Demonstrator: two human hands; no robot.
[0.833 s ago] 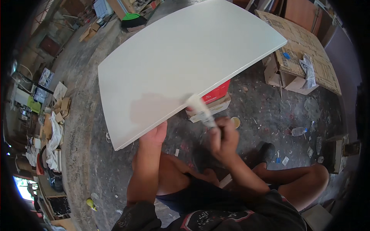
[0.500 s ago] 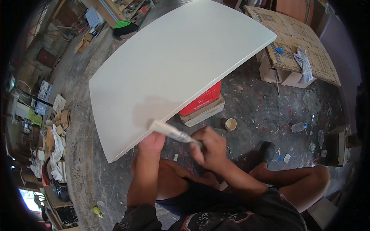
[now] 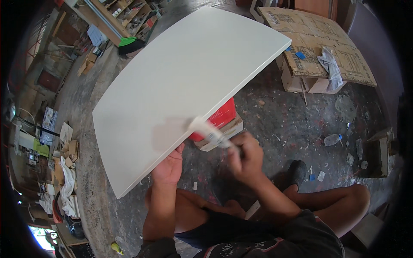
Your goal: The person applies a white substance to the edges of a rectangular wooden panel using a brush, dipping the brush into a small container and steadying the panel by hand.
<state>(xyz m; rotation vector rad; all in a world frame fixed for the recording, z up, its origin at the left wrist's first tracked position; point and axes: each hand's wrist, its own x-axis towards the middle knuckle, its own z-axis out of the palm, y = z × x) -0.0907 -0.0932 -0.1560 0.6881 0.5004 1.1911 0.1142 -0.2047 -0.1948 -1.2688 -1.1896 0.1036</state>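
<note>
A large white flat panel (image 3: 172, 77) lies at a slant before me, its long near edge turned toward my body. Beneath that edge, my left hand (image 3: 167, 168) holds the panel palm up, its fingers partly hidden under the board. My right hand (image 3: 247, 157) is closed around the handle of a paintbrush (image 3: 213, 134) with a pale, wide head. Motion blurs the brush, whose head is at the panel's near edge, to the right of my left hand. Whether the bristles touch the edge is hard to make out.
Under the panel stand a red box (image 3: 223, 112) and a pale block (image 3: 221, 135). Cardboard (image 3: 318, 38) covers a low stand at right, with a grey rag (image 3: 330, 66) on it. A plastic bottle (image 3: 332, 139) lies on the floor. A green-and-black broom (image 3: 130, 45) is at far left.
The brush has moved rightward and away from me along the panel's edge. The panel's near left corner sits lower in view. The cup seen on the floor earlier is now hidden behind my right hand.
</note>
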